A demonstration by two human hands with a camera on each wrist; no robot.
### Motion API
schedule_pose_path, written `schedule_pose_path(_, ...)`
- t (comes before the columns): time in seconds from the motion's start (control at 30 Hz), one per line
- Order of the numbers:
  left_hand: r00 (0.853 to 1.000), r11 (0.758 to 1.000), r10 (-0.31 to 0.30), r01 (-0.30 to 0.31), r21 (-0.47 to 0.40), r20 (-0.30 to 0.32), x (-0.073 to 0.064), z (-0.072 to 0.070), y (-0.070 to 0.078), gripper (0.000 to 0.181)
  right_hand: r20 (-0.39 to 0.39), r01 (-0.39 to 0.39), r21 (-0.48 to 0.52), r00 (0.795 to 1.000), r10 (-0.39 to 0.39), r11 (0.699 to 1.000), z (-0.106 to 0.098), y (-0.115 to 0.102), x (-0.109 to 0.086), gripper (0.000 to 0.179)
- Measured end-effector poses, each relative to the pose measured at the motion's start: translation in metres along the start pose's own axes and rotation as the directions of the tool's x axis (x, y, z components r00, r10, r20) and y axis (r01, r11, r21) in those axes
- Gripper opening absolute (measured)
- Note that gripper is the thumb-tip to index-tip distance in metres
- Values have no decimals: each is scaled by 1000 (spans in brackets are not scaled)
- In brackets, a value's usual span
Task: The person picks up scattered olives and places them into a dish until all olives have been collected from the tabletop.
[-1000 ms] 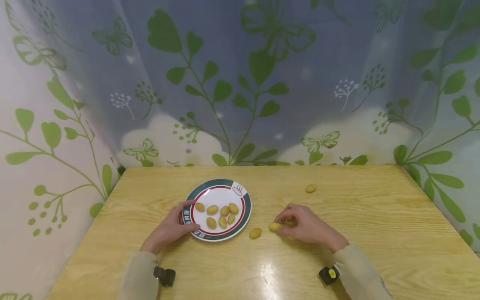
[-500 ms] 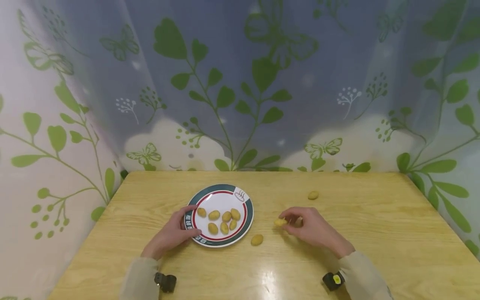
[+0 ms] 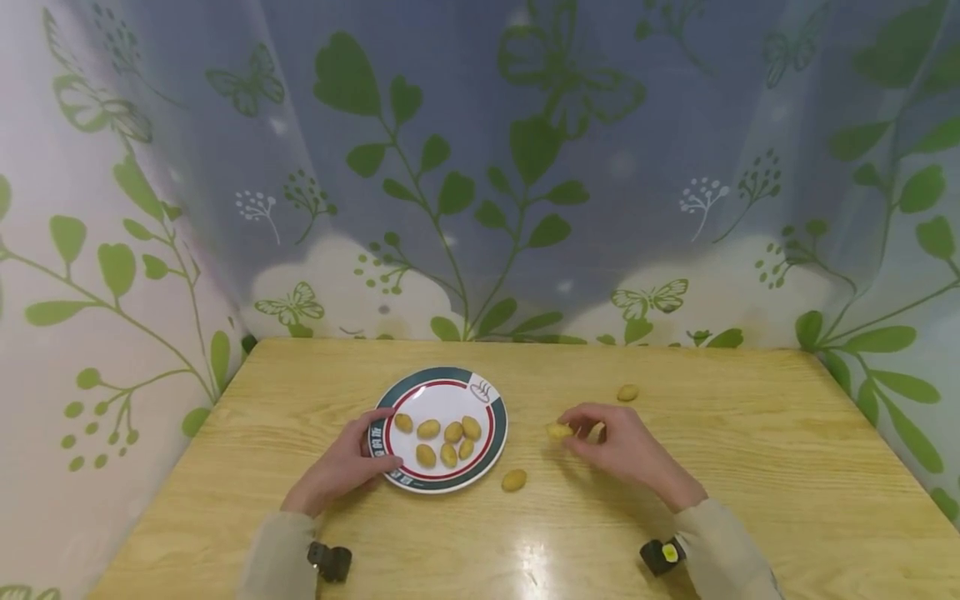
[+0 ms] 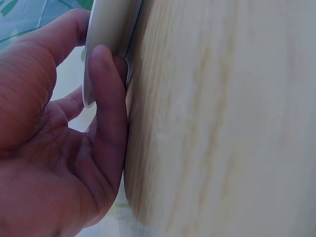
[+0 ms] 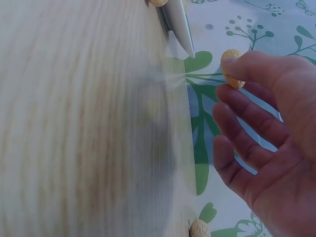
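We see the left hand [image 3: 343, 457] holding the edge of the plate [image 3: 444, 402]. The right hand [image 3: 624, 443] pinches what looks like a nut [image 3: 557, 431] above the table [image 3: 427, 546], right of the plate.

Wooden table before leaf-print curtain, lit surface.
Table [image 3: 780, 450]: pale yellow wood grain, under and around both hands; far edge meets the cloth. Curtain [image 3: 622, 192]: beyond the hands, grey-blue above, white cloud shapes below, green leaves and butterflies, soft folds; whiter print outward of left hand [image 3: 341, 458] and right hand [image 3: 618, 446]. Light: white glare [image 3: 536, 552] on the tabletop, nearer than the hands, between them.
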State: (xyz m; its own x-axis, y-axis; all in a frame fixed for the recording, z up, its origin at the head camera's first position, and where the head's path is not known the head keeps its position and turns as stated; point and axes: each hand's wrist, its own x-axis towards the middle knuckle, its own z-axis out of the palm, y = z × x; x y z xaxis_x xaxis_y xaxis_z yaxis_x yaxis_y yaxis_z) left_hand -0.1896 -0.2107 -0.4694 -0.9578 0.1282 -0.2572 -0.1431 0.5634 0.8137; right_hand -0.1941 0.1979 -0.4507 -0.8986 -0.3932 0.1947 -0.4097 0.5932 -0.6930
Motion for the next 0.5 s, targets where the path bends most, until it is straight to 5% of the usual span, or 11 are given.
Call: schedule_pose_path(0.5,1000,1000,2,-2,10,8,-2,-1,2,80,-27,-9,-12,1000,8,1000,-1,-11,14,19)
